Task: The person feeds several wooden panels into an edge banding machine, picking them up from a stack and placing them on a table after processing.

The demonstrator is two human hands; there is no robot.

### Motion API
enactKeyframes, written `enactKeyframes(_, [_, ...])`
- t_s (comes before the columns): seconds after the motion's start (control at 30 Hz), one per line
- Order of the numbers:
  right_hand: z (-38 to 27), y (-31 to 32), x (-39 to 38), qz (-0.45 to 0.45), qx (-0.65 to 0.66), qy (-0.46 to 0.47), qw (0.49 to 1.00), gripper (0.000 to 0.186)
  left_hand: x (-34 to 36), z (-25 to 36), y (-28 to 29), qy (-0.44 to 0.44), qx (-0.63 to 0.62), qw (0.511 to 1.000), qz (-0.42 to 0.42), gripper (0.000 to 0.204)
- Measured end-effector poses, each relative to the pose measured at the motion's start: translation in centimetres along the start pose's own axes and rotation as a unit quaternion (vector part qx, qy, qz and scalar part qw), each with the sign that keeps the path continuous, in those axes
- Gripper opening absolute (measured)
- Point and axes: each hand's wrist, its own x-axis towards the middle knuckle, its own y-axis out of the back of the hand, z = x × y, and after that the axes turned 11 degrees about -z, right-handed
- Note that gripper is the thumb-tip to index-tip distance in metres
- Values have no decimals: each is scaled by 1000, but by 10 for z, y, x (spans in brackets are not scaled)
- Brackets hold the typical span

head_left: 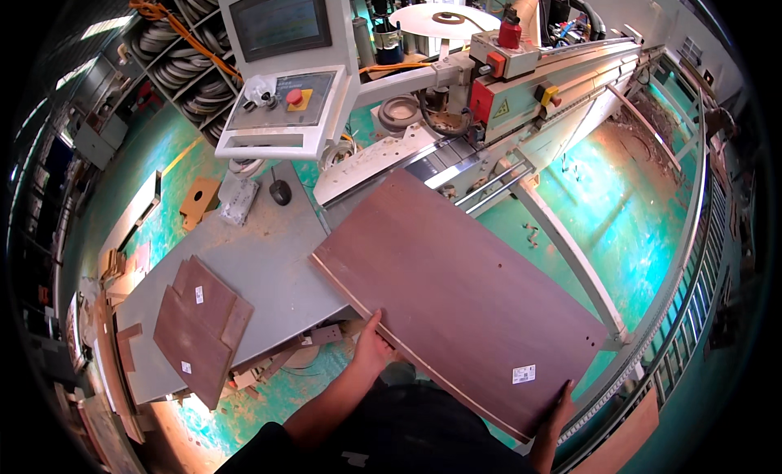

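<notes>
A large brown wood panel (456,287) slants across the middle, with a white label near its lower right corner and a few small drilled holes. My left hand (373,345) grips its near long edge, thumb on top and fingers hidden beneath. At the right near corner, my right hand (557,415) holds the short edge, with its fingers partly out of sight. The panel's far left end reaches over the grey table (269,254) and up to the infeed of the edge banding machine (456,152).
Two smaller brown panels (204,327) lie stacked on the table at left. A black mouse (279,192) and the control console (281,107) with a red stop button stand beyond. Shelves of edging rolls (191,67) are behind. A metal support frame (570,254) runs along the right.
</notes>
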Motion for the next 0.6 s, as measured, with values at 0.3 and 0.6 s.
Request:
enactKeyframes(0.3, [71,-81,-57,80,136,-9,987,76,79,48,33,17,63,994,-86,51])
enactKeyframes(0.6, [76,-111,-42,48,146,-26,988,79,109,48,18,63,143,986,-53,75])
